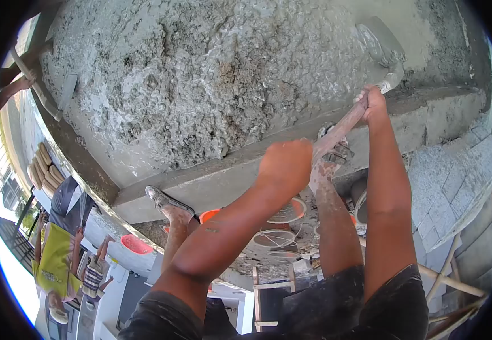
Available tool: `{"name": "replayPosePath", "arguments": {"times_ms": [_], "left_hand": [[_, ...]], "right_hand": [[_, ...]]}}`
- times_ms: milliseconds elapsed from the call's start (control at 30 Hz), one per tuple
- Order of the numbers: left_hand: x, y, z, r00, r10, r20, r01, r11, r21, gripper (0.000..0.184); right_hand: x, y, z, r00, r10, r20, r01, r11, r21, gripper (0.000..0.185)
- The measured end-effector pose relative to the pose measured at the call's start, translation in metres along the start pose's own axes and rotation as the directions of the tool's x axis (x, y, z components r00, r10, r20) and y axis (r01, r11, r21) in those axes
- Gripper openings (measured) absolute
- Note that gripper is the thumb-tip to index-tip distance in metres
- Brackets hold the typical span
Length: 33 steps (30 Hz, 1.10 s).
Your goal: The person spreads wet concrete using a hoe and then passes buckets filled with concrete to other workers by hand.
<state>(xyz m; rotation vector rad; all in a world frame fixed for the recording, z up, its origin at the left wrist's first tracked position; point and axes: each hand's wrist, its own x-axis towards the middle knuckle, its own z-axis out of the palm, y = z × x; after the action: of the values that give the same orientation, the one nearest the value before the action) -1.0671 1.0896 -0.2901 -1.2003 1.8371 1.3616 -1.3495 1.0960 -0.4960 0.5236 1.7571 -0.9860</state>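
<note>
A long wooden handle (pixel 339 129) runs up to the right to a metal hoe or shovel blade (pixel 380 41), which lies in wet grey concrete. My right hand (pixel 374 103) is wrapped round the handle close to the blade. Lower on the same handle, my left hand (pixel 287 164) is closed in a fist round its near end. The wet concrete mix (pixel 212 73), lumpy in the middle and smoother at its edges, spreads beyond a low concrete ledge (pixel 200 182). Both feet, in mud-covered sandals (pixel 166 201), rest on that ledge.
At the far left a co-worker's hand (pixel 26 80) holds another tool handle. Two people stand lower left, one in a yellow shirt (pixel 58 255). A red basin (pixel 136 244), buckets (pixel 274 238) and wooden poles (pixel 450 279) are below the ledge.
</note>
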Motion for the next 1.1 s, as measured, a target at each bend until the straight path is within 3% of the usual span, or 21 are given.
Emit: {"name": "replayPosePath", "arguments": {"times_ms": [233,300,367,433,567,633,667,733,800,833,900,967,1033,1100], "left_hand": [[-0.186,-0.143,0.015,0.945,-0.325,0.037,0.324,0.946,0.023,0.021],[-0.240,-0.179,0.022,0.935,-0.354,0.024,0.354,0.935,0.001,0.022],[-0.292,-0.204,0.039,0.928,-0.372,0.029,0.373,0.928,-0.026,0.022],[-0.349,-0.218,0.061,0.870,-0.468,0.155,0.492,0.850,-0.189,0.030],[-0.434,-0.237,0.112,0.855,-0.493,0.164,0.514,0.762,-0.394,0.035],[-0.462,-0.234,0.122,0.862,-0.495,0.108,0.423,0.587,-0.691,0.032],[-0.479,-0.232,0.121,0.858,-0.503,0.106,0.421,0.569,-0.706,0.032],[-0.518,-0.223,0.111,0.766,-0.461,0.447,0.625,0.372,-0.686,0.041],[-0.553,-0.221,0.100,0.717,-0.431,0.548,0.685,0.292,-0.668,0.040],[-0.563,-0.221,0.097,0.664,-0.404,0.629,0.740,0.235,-0.630,0.040],[-0.556,-0.227,0.095,0.685,-0.429,0.589,0.715,0.239,-0.657,0.040],[-0.519,-0.240,0.092,0.735,-0.489,0.470,0.654,0.331,-0.680,0.042],[-0.459,-0.250,0.089,0.791,-0.520,0.321,0.578,0.466,-0.670,0.042],[-0.416,-0.254,0.074,0.830,-0.493,0.262,0.520,0.513,-0.683,0.042]], "right_hand": [[-0.160,0.204,0.124,0.977,0.213,0.011,-0.208,0.962,-0.177,0.011],[-0.206,0.253,0.140,0.950,0.308,0.040,-0.299,0.942,-0.153,0.013],[-0.264,0.286,0.148,0.951,0.308,0.035,-0.292,0.928,-0.231,0.016],[-0.298,0.341,0.144,0.975,0.221,0.011,-0.200,0.902,-0.382,0.023],[-0.415,0.360,0.180,0.982,0.180,0.063,-0.099,0.763,-0.639,0.043],[-0.441,0.380,0.191,0.961,0.066,0.267,0.157,0.668,-0.727,0.065],[-0.451,0.386,0.192,0.940,0.124,0.318,0.165,0.652,-0.740,0.078],[-0.481,0.412,0.176,0.930,0.051,0.365,0.276,0.560,-0.781,0.077],[-0.509,0.435,0.153,0.911,-0.011,0.412,0.369,0.466,-0.804,0.076],[-0.518,0.444,0.147,0.913,0.004,0.408,0.351,0.502,-0.790,0.083],[-0.511,0.455,0.151,0.910,0.024,0.413,0.337,0.538,-0.773,0.092],[-0.472,0.445,0.185,0.956,0.181,0.232,0.083,0.589,-0.804,0.077],[-0.401,0.433,0.210,0.936,0.323,0.140,-0.046,0.506,-0.861,0.054],[-0.377,0.397,0.234,0.966,0.199,0.166,0.038,0.524,-0.851,0.036]]}}
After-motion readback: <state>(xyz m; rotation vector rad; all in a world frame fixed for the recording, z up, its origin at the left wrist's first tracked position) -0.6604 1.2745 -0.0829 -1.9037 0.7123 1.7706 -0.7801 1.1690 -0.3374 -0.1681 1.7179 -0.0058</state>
